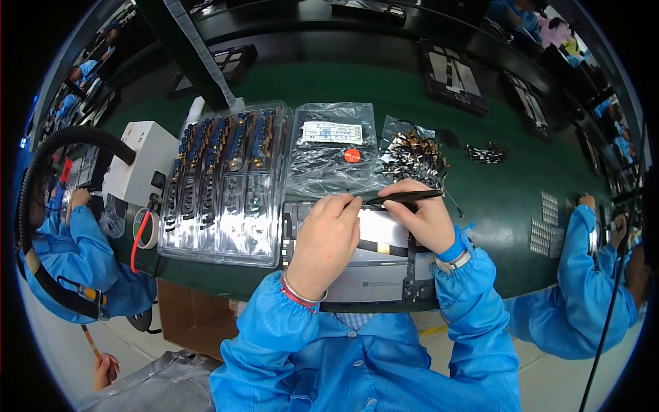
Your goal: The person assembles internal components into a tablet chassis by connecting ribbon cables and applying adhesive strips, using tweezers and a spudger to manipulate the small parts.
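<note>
In front of me lies an opened tablet-like device [367, 283] with silver battery panels and black inner parts. My right hand [427, 223] grips a pair of black tweezers [419, 196] over its far edge, the tip pointing left. My left hand [324, 242] rests over the left part of the device, its thumb and fingers pinched together close to the tweezers' tip. Whatever is in that pinch is hidden or too small to name. Just beyond the hands lies a clear plastic bag [331, 165] of dark parts with a white label and a red round sticker.
Clear trays [264, 240] of small blue-and-gold flex parts stand left. Loose cable parts [412, 156] and a smaller pile [486, 153] lie beyond my right hand. A white box [141, 154], black flexible hose [34, 178] and a post [189, 51] stand left. Co-workers' sleeves [580, 275] flank me.
</note>
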`<move>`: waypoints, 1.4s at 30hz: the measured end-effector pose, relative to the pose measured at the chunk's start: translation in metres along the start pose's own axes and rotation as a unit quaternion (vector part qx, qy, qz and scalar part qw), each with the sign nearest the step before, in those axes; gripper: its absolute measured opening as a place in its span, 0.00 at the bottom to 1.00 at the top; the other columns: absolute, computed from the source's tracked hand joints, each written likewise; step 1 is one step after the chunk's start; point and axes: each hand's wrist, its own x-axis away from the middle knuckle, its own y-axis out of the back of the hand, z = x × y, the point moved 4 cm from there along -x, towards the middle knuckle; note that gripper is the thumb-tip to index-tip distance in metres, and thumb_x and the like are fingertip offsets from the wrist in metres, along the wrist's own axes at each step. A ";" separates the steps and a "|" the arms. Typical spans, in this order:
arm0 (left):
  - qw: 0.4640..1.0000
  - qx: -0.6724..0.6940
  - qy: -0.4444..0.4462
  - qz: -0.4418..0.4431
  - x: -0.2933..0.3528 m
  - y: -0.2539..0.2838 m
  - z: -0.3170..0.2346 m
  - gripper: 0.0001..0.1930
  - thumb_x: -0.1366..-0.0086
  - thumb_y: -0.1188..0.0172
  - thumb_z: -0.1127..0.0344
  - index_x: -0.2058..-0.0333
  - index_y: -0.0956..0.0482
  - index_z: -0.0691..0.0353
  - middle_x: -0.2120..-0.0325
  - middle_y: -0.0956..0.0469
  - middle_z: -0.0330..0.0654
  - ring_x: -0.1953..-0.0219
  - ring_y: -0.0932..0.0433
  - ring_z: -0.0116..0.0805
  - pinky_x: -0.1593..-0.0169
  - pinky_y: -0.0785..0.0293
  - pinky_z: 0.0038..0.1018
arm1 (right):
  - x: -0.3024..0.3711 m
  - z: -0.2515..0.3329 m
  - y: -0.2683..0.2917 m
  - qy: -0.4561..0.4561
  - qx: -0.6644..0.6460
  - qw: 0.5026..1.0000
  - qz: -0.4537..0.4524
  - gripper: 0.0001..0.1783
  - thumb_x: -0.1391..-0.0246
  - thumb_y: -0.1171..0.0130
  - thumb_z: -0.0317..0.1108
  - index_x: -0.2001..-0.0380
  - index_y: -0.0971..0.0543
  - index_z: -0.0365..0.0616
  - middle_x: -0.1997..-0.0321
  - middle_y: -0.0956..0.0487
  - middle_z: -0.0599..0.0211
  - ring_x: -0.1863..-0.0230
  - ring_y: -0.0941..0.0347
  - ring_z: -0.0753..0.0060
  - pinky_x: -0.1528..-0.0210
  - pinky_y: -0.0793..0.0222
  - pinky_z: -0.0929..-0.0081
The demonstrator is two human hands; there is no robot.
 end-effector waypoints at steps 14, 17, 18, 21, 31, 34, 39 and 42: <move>1.000 0.004 -0.019 -0.019 0.013 -0.002 0.006 0.15 0.48 0.46 0.73 0.59 0.27 0.69 0.62 0.27 0.50 0.58 0.28 0.48 0.53 0.31 0.35 | 0.010 -0.005 -0.001 0.010 -0.060 0.998 -0.020 0.09 0.50 0.43 0.29 0.66 0.23 0.36 0.66 0.23 0.62 0.64 0.27 0.71 0.61 0.31 0.76; 0.995 -0.019 -0.087 -0.032 0.019 0.006 -0.006 0.19 0.49 0.43 0.71 0.56 0.29 0.67 0.59 0.27 0.51 0.57 0.28 0.47 0.55 0.31 0.35 | 0.025 0.003 0.011 -0.006 -0.109 0.993 -0.032 0.08 0.45 0.48 0.30 0.66 0.25 0.36 0.65 0.24 0.65 0.62 0.29 0.72 0.58 0.33 0.76; 0.997 -0.001 -0.079 -0.019 0.026 0.019 -0.018 0.21 0.48 0.43 0.70 0.54 0.31 0.67 0.59 0.28 0.52 0.57 0.28 0.48 0.53 0.31 0.36 | 0.031 0.003 0.015 0.010 -0.124 0.992 -0.035 0.08 0.44 0.50 0.30 0.66 0.26 0.35 0.64 0.25 0.65 0.61 0.29 0.73 0.56 0.34 0.76; 0.996 0.023 -0.079 -0.024 0.063 0.046 -0.038 0.18 0.48 0.42 0.70 0.56 0.26 0.61 0.60 0.26 0.47 0.58 0.26 0.45 0.55 0.29 0.35 | 0.054 0.012 0.022 0.039 -0.235 0.971 -0.037 0.06 0.43 0.55 0.27 0.66 0.30 0.36 0.63 0.27 0.63 0.60 0.31 0.74 0.55 0.35 0.76; 0.993 -0.006 0.039 -0.113 0.132 0.100 0.001 0.10 0.47 0.43 0.71 0.64 0.23 0.62 0.66 0.23 0.46 0.62 0.24 0.45 0.58 0.28 0.33 | 0.106 0.043 0.034 -0.031 -0.092 0.988 -0.118 0.02 0.50 0.51 0.24 0.72 0.29 0.38 0.81 0.33 0.78 0.78 0.42 0.89 0.77 0.46 0.85; 0.987 -0.037 0.068 -0.143 0.123 0.128 0.021 0.09 0.47 0.43 0.71 0.65 0.23 0.62 0.67 0.23 0.47 0.62 0.24 0.44 0.58 0.28 0.32 | 0.112 0.064 0.022 0.009 -0.074 0.991 -0.109 0.02 0.53 0.51 0.23 0.76 0.31 0.39 0.84 0.35 0.78 0.81 0.43 0.90 0.80 0.49 0.86; 0.980 -0.077 0.053 -0.176 0.075 0.164 0.069 0.07 0.47 0.43 0.72 0.68 0.24 0.63 0.68 0.23 0.46 0.64 0.24 0.45 0.60 0.28 0.33 | 0.116 0.076 0.001 0.036 -0.079 0.993 -0.076 0.08 0.56 0.49 0.23 0.82 0.37 0.40 0.86 0.37 0.72 0.83 0.45 0.83 0.81 0.51 0.82; 0.976 -0.148 0.075 -0.142 0.028 0.165 0.114 0.05 0.47 0.44 0.69 0.70 0.25 0.60 0.72 0.25 0.44 0.65 0.25 0.45 0.63 0.29 0.35 | 0.120 0.087 -0.001 0.068 -0.038 0.994 -0.076 0.12 0.58 0.48 0.23 0.86 0.39 0.40 0.86 0.39 0.70 0.83 0.45 0.78 0.80 0.53 0.79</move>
